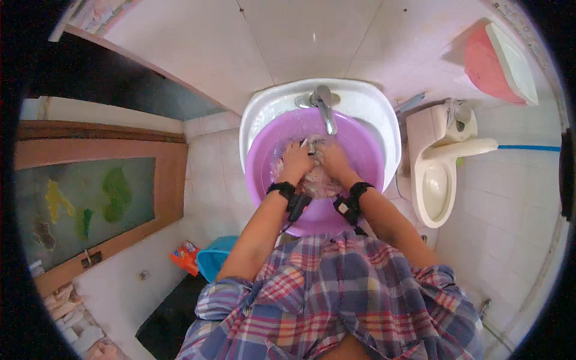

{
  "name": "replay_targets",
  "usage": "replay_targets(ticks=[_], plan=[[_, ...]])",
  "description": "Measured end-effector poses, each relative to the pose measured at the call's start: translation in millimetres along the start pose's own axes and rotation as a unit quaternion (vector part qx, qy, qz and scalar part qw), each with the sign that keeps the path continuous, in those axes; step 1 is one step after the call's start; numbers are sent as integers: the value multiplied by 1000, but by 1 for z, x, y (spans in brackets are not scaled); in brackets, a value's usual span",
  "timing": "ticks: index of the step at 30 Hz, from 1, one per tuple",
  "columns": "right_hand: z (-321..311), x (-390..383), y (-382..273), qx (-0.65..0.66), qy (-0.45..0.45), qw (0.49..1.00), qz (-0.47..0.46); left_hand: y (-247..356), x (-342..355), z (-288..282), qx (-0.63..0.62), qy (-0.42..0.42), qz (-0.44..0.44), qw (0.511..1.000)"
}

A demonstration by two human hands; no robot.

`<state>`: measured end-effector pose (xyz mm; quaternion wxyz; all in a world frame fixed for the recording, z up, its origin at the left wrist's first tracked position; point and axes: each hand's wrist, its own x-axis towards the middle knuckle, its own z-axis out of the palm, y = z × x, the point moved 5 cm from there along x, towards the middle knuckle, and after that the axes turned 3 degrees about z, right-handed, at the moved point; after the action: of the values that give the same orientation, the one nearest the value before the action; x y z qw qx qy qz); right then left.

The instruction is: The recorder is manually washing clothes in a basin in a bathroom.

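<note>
A plaid shirt (336, 288), worn by the person, fills the near side of the purple basin (256, 174). Inside that basin, toward its middle, lies a crumpled, pale bundle (318, 185), too indistinct to identify. The left hand (295, 163) rests on the bundle from the basin's left, its fingers slightly spread and bent. The right hand (336, 162) presses in from the basin's right, its fingers blurred. Whether either hand is closed around any of the bundle, I cannot tell. Black bands (282, 190) circle both wrists above the basin's near half. The basin sits in a white sink (391, 138), and the faucet (324, 108) overhangs the basin's far side. Right of the basin stands a cream toilet (437, 180); left of it and nearer are a blue tub (211, 258) and an orange packet (185, 258). Farther left of the basin is a wood-framed door (170, 192).
</note>
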<state>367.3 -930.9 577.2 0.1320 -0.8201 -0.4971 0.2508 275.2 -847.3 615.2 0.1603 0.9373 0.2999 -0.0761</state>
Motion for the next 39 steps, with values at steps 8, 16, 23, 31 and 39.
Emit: replay_targets(ticks=[8, 16, 23, 31, 39], plan=[[-109, -33, -103, 428, -13, 899, -90, -26, -24, -26, -844, 41, -307, 437], [-119, -47, -131, 142, 117, 980, -80, 22, -33, -52, -982, -16, -141, 128], [-95, -35, -113, 74, 75, 994, 7, -1, -27, 5, -926, 51, -212, 309], [-82, -48, -101, -17, -90, 996, -2, -1, -38, 12, -860, -49, -209, 463], [-81, -32, -42, 34, 59, 997, 43, 4, -26, -54, -72, -63, -44, 994]])
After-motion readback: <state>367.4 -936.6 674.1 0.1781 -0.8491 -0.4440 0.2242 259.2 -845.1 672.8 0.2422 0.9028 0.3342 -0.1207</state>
